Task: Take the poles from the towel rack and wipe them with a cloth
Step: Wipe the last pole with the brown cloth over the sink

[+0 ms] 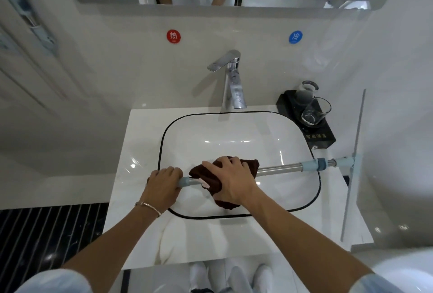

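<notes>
Fingers (pixel 172 172) of the left hand (pixel 161 187) hold the pole (pixel 281 170); the right hand (pixel 230 181) wraps the brown cloth (pixel 251 166) round it. A slip could hit the glasses (pixel 315 112).

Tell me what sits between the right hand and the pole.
Only the brown cloth: the right hand holds it wrapped around the pole over the sink. The left hand grips the pole's left end bare.
</notes>
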Available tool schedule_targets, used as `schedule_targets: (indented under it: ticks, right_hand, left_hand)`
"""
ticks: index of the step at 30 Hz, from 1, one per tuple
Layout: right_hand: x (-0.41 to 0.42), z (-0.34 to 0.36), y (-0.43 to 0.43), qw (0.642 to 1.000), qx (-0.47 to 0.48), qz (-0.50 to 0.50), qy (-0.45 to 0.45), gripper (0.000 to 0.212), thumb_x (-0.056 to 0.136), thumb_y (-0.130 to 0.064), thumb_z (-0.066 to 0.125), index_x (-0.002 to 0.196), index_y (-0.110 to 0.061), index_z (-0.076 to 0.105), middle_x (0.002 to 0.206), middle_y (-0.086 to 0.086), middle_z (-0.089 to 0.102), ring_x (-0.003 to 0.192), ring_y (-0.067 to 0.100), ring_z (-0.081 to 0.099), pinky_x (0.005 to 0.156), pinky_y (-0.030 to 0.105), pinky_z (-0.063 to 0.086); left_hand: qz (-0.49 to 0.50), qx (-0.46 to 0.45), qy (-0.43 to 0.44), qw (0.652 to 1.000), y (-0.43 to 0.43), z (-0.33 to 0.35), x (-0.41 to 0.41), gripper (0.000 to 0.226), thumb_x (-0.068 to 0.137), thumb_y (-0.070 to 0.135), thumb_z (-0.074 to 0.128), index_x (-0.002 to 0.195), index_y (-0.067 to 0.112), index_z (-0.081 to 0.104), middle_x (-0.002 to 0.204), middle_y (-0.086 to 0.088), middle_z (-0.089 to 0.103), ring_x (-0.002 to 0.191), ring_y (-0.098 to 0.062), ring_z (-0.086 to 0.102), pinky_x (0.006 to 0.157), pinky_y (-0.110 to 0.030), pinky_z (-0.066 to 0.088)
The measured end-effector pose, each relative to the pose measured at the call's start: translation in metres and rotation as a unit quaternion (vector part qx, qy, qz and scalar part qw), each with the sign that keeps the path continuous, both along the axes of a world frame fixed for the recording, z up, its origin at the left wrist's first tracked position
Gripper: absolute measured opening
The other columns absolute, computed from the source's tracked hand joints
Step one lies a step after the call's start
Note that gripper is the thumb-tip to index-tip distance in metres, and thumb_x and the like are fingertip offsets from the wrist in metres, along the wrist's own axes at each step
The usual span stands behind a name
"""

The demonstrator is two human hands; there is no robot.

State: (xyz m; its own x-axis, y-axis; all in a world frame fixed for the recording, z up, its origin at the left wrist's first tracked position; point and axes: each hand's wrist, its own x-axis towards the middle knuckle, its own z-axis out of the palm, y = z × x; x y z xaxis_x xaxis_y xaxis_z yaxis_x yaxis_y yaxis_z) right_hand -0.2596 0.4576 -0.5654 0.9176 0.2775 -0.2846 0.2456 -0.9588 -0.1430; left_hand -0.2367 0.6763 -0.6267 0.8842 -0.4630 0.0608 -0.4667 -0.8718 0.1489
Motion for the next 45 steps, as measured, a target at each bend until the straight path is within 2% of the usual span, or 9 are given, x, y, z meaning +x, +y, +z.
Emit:
schedule_targets:
  ticks: [5, 13, 18, 21, 24, 26, 29, 35, 45]
  right_hand:
    - [-0.013, -0.010, 0.002, 0.995, 0.027, -0.085, -0.041, 0.060, 0.075, -0.054, 0.061, 0.130, -0.038, 0.042, 0.123, 0.003, 0.051, 0.111, 0.034, 0.047, 0.097, 0.050, 0.033]
    - [-0.020, -0.024, 0.007, 0.991, 0.039, -0.073, -0.109, 0.063, 0.059, -0.047, 0.074, 0.116, -0.036, 0.051, 0.113, 0.001, 0.058, 0.105, 0.034, 0.054, 0.085, 0.060, 0.044]
    - [-0.012, -0.021, 0.001, 0.995, 0.052, -0.053, -0.071, 0.059, 0.073, -0.048, 0.065, 0.127, -0.036, 0.046, 0.127, -0.001, 0.050, 0.120, 0.032, 0.043, 0.099, 0.053, 0.032]
    - [-0.002, -0.013, 0.001, 0.996, 0.062, -0.063, -0.028, 0.060, 0.077, -0.047, 0.062, 0.132, -0.037, 0.042, 0.131, -0.001, 0.046, 0.122, 0.031, 0.041, 0.104, 0.049, 0.030]
    - [0.005, -0.009, 0.000, 0.996, 0.065, -0.067, -0.011, 0.060, 0.077, -0.046, 0.062, 0.132, -0.036, 0.042, 0.130, 0.001, 0.046, 0.119, 0.032, 0.044, 0.102, 0.047, 0.033]
    - [0.005, -0.011, 0.002, 0.995, 0.063, -0.071, -0.017, 0.059, 0.078, -0.045, 0.062, 0.133, -0.035, 0.042, 0.131, 0.002, 0.046, 0.120, 0.032, 0.044, 0.102, 0.048, 0.032]
    - [-0.004, -0.022, 0.013, 0.995, 0.048, -0.056, -0.071, 0.062, 0.070, -0.040, 0.068, 0.128, -0.032, 0.048, 0.126, 0.005, 0.051, 0.118, 0.036, 0.045, 0.099, 0.055, 0.033]
    - [-0.020, -0.031, 0.005, 0.994, 0.063, -0.001, -0.092, 0.065, 0.063, -0.037, 0.077, 0.122, -0.034, 0.052, 0.120, 0.006, 0.056, 0.116, 0.039, 0.050, 0.093, 0.059, 0.040]
    - [-0.037, 0.012, -0.210, 0.961, 0.009, -0.234, -0.150, 0.049, 0.073, -0.041, 0.063, 0.121, -0.033, 0.061, 0.121, 0.005, 0.058, 0.111, 0.036, 0.052, 0.093, 0.050, 0.045]
  left_hand:
    - [-0.032, -0.109, 0.158, 0.981, 0.003, 0.011, 0.007, 0.023, 0.079, 0.027, 0.074, 0.097, 0.019, 0.063, 0.080, -0.001, 0.066, 0.072, -0.022, 0.062, 0.062, -0.016, 0.035]
    - [-0.044, 0.007, 0.389, 0.920, 0.003, 0.032, 0.034, 0.020, 0.094, 0.041, 0.049, 0.089, 0.028, 0.064, 0.072, 0.012, 0.052, 0.069, -0.006, 0.048, 0.062, -0.019, 0.034]
    - [-0.018, 0.024, 0.431, 0.902, -0.001, 0.037, 0.034, 0.036, 0.095, 0.053, 0.040, 0.096, 0.027, 0.066, 0.097, 0.005, 0.062, 0.091, -0.016, 0.056, 0.081, -0.026, 0.041]
    - [-0.012, -0.001, 0.362, 0.932, -0.005, 0.039, 0.023, 0.045, 0.098, 0.047, 0.035, 0.130, 0.020, 0.051, 0.115, 0.000, 0.060, 0.107, -0.017, 0.054, 0.088, -0.025, 0.038]
    - [-0.022, 0.065, 0.177, 0.982, -0.005, 0.032, 0.003, 0.070, 0.088, 0.057, 0.012, 0.138, 0.019, 0.042, 0.119, -0.001, 0.059, 0.108, -0.020, 0.056, 0.087, -0.028, 0.041]
    - [-0.006, 0.112, 0.119, 0.986, -0.011, 0.022, -0.011, 0.065, 0.083, 0.048, 0.027, 0.139, 0.016, 0.039, 0.117, -0.002, 0.058, 0.105, -0.023, 0.056, 0.087, -0.032, 0.042]
    - [0.058, 0.095, 0.119, 0.987, -0.021, 0.013, -0.009, 0.049, 0.084, 0.023, 0.051, 0.131, 0.014, 0.046, 0.114, -0.003, 0.059, 0.103, -0.024, 0.057, 0.085, -0.033, 0.041]
    - [0.067, 0.104, 0.140, 0.982, -0.019, 0.011, 0.001, 0.022, 0.089, 0.024, 0.046, 0.109, 0.016, 0.051, 0.096, -0.004, 0.067, 0.090, -0.027, 0.063, 0.068, -0.029, 0.034]
    - [0.056, 0.151, 0.107, 0.981, -0.017, 0.000, 0.010, 0.015, 0.087, 0.026, 0.044, 0.099, 0.025, 0.053, 0.083, 0.004, 0.064, 0.078, -0.022, 0.062, 0.068, -0.029, 0.042]
